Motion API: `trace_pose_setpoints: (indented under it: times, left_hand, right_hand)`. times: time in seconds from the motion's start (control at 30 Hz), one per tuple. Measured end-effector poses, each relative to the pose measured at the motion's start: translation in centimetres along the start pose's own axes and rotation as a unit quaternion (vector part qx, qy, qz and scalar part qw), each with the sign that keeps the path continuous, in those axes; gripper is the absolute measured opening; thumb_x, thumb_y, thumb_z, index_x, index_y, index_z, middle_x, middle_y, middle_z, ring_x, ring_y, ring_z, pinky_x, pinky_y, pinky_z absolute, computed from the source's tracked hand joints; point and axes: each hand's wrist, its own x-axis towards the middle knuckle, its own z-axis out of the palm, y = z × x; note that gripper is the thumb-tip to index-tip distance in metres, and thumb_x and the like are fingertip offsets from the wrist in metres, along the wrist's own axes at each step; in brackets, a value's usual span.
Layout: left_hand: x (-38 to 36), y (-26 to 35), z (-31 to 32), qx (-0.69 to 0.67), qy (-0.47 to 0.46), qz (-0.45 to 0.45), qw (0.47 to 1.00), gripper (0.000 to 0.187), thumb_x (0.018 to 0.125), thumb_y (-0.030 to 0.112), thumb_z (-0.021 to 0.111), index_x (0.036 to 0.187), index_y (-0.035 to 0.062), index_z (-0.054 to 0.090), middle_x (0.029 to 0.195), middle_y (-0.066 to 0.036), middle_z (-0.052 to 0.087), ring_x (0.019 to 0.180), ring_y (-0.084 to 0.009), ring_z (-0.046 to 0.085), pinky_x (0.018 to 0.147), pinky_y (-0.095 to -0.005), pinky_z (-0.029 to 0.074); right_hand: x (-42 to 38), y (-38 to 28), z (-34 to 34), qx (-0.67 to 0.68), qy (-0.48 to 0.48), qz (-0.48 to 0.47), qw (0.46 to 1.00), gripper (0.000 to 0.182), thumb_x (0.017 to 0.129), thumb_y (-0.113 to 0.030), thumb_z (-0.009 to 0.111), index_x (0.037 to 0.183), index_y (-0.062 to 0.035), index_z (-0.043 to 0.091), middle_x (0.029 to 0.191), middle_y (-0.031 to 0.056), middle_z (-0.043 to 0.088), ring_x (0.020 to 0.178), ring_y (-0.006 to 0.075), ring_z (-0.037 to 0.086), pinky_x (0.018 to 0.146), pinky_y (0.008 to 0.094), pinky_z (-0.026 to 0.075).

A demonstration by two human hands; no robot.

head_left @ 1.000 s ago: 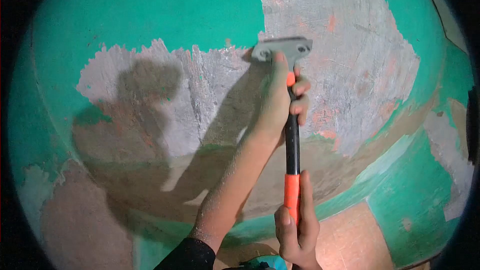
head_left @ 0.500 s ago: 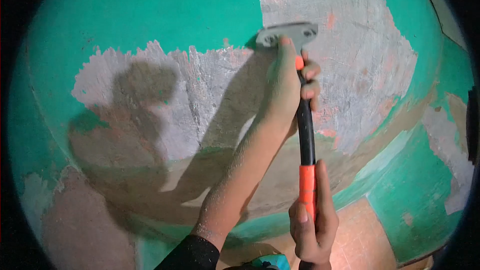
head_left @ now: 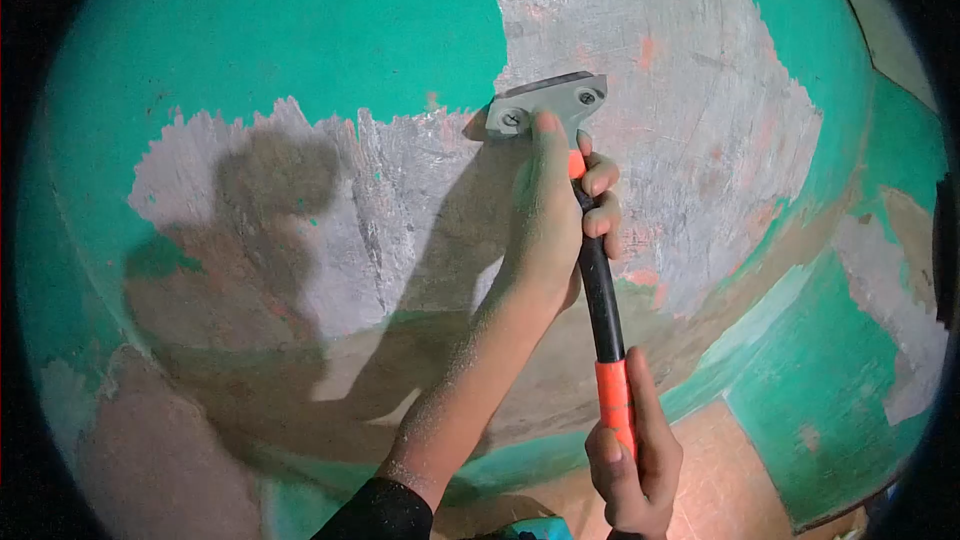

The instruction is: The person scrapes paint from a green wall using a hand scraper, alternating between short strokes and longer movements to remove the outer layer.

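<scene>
A long-handled paint scraper (head_left: 600, 290) has a grey head and a black handle with orange sections. Its head lies against the wall, tilted with the right end higher, by the border between green paint (head_left: 300, 30) and a bare grey patch (head_left: 680, 130). My left hand (head_left: 555, 205) grips the handle just below the head, thumb pressed on the head and fingers wrapped around the shaft. Lower down, my right hand (head_left: 640, 475) is closed around the orange end of the handle. Pale dust speckles my left forearm.
Curved wall meets a floor with orange-toned tiles (head_left: 720, 460) at the bottom. Another green wall section with a stripped patch (head_left: 890, 310) stands at right. A turquoise object (head_left: 540, 528) shows at the bottom edge. My shadow falls across the left of the stripped area.
The scraper head has moved down and left and tilted, its right end now higher. Both hands have shifted lower with it, still gripping. The view has shifted slightly.
</scene>
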Motion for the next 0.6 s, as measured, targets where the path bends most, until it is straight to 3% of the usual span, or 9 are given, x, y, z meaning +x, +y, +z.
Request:
trace_pose_setpoints:
  times: [0.4,0.47,0.53,0.6]
  left_hand:
    - [0.8,1.3,0.5,-0.015,-0.01,0.013,1.0,0.047,0.094,0.058,0.037,0.094,0.011,0.041,0.068,0.003,0.04,0.045,-0.0052,0.037,0.036,-0.0246,0.041]
    - [0.8,1.2,0.5,-0.017,-0.014,0.018,1.0,0.047,0.094,0.058,0.036,0.094,0.0109,0.041,0.068,0.003,0.04,0.045,-0.0051,0.038,0.036,-0.0241,0.04]
    - [0.3,0.3,0.0,-0.005,-0.011,0.015,1.0,0.047,0.094,0.058,0.036,0.095,0.0109,0.041,0.068,0.003,0.039,0.045,-0.005,0.037,0.035,-0.0235,0.04]
    - [0.7,0.7,0.1,-0.008,-0.021,0.025,0.999,0.047,0.094,0.058,0.036,0.095,0.0109,0.041,0.068,0.003,0.039,0.044,-0.0049,0.037,0.036,-0.0231,0.04]
  right_hand:
    - [0.3,-0.6,0.3,-0.006,-0.01,-0.016,1.0,0.072,0.088,-0.024,0.053,0.144,0.0057,0.02,0.064,-0.0018,0.044,0.051,0.0038,0.037,0.046,0.0183,0.028]
    - [0.7,-0.2,-0.3,-0.013,-0.046,-0.061,0.997,0.066,0.091,-0.02,0.05,0.145,0.0043,0.02,0.078,0.0013,0.048,0.058,0.005,0.04,0.051,0.019,0.032]
    - [0.8,0.8,-1.3,-0.008,-0.112,-0.11,0.988,0.057,0.096,-0.012,0.045,0.146,0.0025,0.021,0.106,0.0079,0.055,0.07,0.0077,0.044,0.061,0.0205,0.039]
    - [1.2,1.1,-1.2,-0.044,-0.11,-0.152,0.981,0.057,0.096,-0.014,0.046,0.146,0.0013,0.022,0.106,0.0074,0.056,0.069,0.0076,0.045,0.06,0.0206,0.039]
